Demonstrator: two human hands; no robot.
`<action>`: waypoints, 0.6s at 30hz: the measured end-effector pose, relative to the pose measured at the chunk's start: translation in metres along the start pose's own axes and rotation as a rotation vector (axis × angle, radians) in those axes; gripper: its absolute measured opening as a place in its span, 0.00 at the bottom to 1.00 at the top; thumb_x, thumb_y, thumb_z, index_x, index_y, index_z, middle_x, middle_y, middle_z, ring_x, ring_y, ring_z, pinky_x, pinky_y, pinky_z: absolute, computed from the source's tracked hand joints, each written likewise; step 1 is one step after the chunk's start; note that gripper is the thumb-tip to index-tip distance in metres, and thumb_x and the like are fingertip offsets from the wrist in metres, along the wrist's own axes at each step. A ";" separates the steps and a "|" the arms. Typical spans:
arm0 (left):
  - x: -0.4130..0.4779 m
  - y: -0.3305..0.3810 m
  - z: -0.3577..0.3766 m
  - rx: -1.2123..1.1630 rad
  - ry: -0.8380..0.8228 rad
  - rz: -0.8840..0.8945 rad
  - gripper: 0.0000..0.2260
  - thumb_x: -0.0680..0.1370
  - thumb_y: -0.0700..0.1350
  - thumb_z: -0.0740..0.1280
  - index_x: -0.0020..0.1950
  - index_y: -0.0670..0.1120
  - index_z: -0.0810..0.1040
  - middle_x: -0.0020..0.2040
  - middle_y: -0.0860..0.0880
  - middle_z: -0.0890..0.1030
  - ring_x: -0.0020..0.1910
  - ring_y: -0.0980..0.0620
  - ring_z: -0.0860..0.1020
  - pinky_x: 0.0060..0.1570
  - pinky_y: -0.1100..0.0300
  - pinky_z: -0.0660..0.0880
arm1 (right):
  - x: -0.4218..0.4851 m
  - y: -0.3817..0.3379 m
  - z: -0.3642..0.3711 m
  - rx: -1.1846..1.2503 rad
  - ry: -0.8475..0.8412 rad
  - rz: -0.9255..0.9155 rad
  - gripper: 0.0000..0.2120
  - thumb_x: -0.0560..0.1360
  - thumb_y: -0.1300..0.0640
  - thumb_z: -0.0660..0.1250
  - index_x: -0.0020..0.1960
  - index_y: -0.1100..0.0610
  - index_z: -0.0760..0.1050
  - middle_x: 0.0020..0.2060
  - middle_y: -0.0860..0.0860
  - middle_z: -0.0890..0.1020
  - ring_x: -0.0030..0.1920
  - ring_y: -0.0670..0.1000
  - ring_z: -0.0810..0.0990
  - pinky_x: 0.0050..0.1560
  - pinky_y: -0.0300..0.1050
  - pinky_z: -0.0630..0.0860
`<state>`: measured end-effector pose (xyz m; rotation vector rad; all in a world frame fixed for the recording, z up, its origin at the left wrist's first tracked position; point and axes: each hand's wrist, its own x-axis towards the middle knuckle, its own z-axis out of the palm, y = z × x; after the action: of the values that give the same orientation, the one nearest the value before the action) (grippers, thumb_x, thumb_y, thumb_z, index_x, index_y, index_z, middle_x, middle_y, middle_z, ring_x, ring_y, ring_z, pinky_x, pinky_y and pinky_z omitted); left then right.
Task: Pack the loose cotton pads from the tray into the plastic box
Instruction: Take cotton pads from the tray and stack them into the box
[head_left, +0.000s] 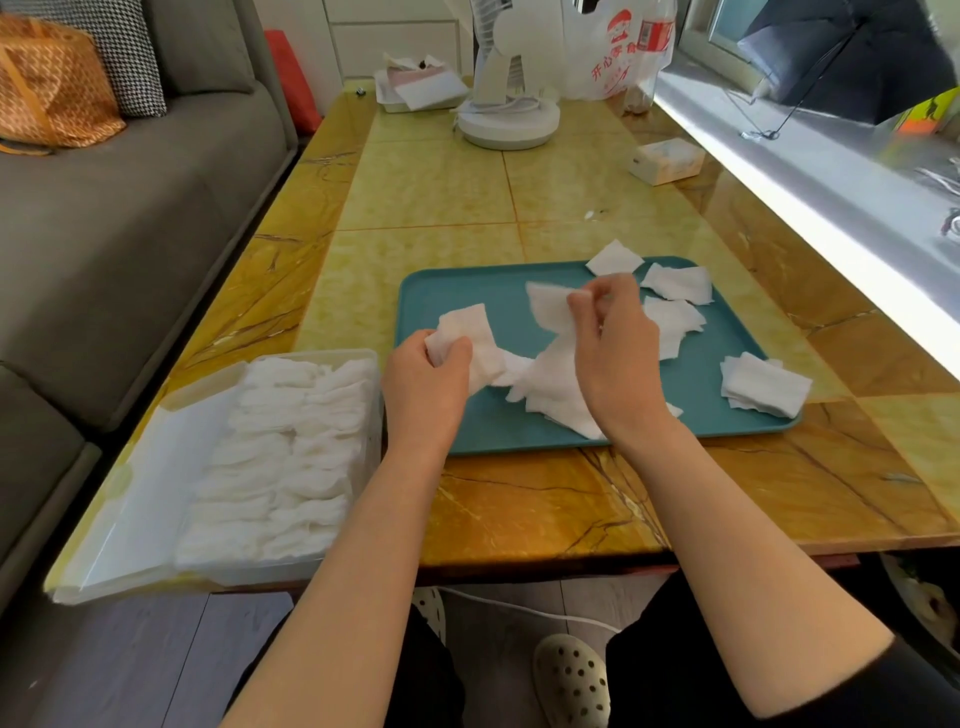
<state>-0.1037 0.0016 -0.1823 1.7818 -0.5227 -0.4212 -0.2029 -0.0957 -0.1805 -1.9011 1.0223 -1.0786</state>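
1. The cotton pads (675, 283) are thin, white, soft-edged squares scattered over the teal tray (467, 291). Some overlap in a heap (550, 395).
2. My left hand (426, 374) grips a pad (467, 332) between thumb and curled fingers, over the tray's left side.
3. My right hand (618, 353) pinches one raised pad (548, 306) by its edge, above the heap.
4. The plastic box (311, 356) sits left of the tray, with packed pads filling its right half.

Head-worn view, down onto table (441, 197)
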 end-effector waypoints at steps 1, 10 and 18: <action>-0.001 0.000 0.000 -0.001 -0.007 0.001 0.12 0.78 0.42 0.65 0.35 0.53 0.70 0.37 0.53 0.76 0.42 0.52 0.74 0.46 0.52 0.74 | 0.000 -0.003 -0.001 0.057 0.074 -0.020 0.03 0.82 0.57 0.56 0.50 0.56 0.64 0.37 0.43 0.71 0.37 0.40 0.72 0.35 0.31 0.67; 0.000 0.000 0.003 -0.040 -0.054 0.001 0.11 0.77 0.44 0.66 0.43 0.36 0.79 0.38 0.43 0.77 0.37 0.50 0.73 0.38 0.54 0.68 | -0.015 -0.005 0.014 0.093 -0.304 -0.231 0.06 0.80 0.56 0.60 0.49 0.56 0.74 0.48 0.47 0.80 0.51 0.45 0.77 0.55 0.37 0.71; -0.002 0.001 0.004 -0.047 -0.142 0.029 0.07 0.79 0.48 0.65 0.46 0.48 0.80 0.46 0.44 0.83 0.45 0.48 0.80 0.47 0.50 0.75 | -0.013 -0.005 0.019 0.161 -0.314 0.084 0.21 0.78 0.54 0.64 0.68 0.56 0.64 0.62 0.47 0.70 0.59 0.45 0.72 0.57 0.38 0.70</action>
<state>-0.1074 -0.0005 -0.1822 1.7047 -0.6328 -0.5383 -0.1891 -0.0786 -0.1879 -1.8088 0.8049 -0.7600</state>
